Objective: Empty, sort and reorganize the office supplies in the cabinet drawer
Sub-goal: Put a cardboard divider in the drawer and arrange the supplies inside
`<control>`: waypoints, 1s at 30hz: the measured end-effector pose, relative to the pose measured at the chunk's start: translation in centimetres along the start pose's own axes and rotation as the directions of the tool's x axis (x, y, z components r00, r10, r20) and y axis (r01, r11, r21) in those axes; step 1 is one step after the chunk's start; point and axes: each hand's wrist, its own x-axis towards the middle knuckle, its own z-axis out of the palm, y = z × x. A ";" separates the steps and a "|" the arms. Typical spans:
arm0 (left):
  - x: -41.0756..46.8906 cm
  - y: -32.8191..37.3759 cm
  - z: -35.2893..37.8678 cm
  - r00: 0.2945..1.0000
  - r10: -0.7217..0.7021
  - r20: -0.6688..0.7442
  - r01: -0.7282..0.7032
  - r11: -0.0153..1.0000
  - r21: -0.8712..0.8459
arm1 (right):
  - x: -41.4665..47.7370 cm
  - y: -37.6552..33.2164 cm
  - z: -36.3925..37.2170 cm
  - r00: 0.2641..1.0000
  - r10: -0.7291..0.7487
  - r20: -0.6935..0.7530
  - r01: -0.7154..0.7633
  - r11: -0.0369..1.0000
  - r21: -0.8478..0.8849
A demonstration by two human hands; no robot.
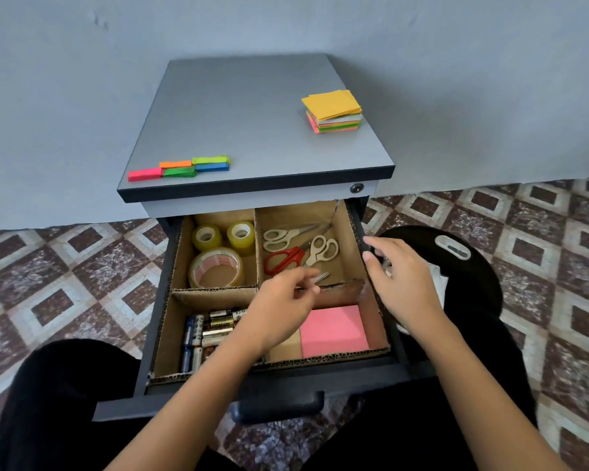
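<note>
The open drawer (376,253) holds a cardboard divider with several compartments. Three tape rolls (216,268) lie at the back left, three pairs of scissors (298,248) at the back right, batteries (206,329) at the front left, and a pink sticky-note pad (334,331) at the front right. My left hand (283,300) hovers over the divider's middle, pinching a small metal object (322,277) whose kind I cannot tell. My right hand (393,278) is over the drawer's right edge with something small and shiny in its fingers, mostly hidden.
On the grey cabinet top (252,124) lie a stack of coloured square notes (332,110) at the back right and coloured flag strips (181,167) at the front left. A black round stool (456,263) stands right of the drawer. My knees flank the drawer handle (279,404).
</note>
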 end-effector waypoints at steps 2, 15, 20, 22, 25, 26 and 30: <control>0.9 1.1 -1.3 0.996 0.070 -0.049 -0.070 0.998 0.007 | 1.7 -1.3 -0.9 0.999 -0.027 -0.038 0.029 0.999 0.046; 14.0 6.3 -8.2 0.927 0.017 -0.375 -0.072 0.988 -0.134 | 15.9 -5.8 -3.5 0.998 -0.007 -0.063 0.009 0.999 0.031; 19.5 6.7 -8.7 0.937 -0.183 -0.296 0.062 0.924 -0.378 | 20.7 -5.7 -3.0 0.997 0.045 -0.055 -0.047 0.998 -0.047; 21.2 6.9 -8.6 0.935 -0.258 -0.242 0.134 0.891 -0.434 | 22.1 -5.7 -3.2 0.996 0.076 -0.052 -0.079 0.995 -0.066; 22.9 7.4 -8.4 0.928 -0.317 -0.197 0.208 0.878 -0.431 | 23.9 -5.5 -3.2 0.992 0.124 0.022 -0.121 0.986 -0.113; 23.2 7.7 -8.4 0.924 -0.335 -0.184 0.227 0.868 -0.441 | 24.4 -5.4 -3.1 0.987 0.152 0.053 -0.145 0.982 -0.118; 24.3 8.6 -8.7 0.908 -0.393 -0.144 0.297 0.848 -0.440 | 25.6 -5.5 -2.6 0.966 0.231 0.117 -0.213 0.966 -0.147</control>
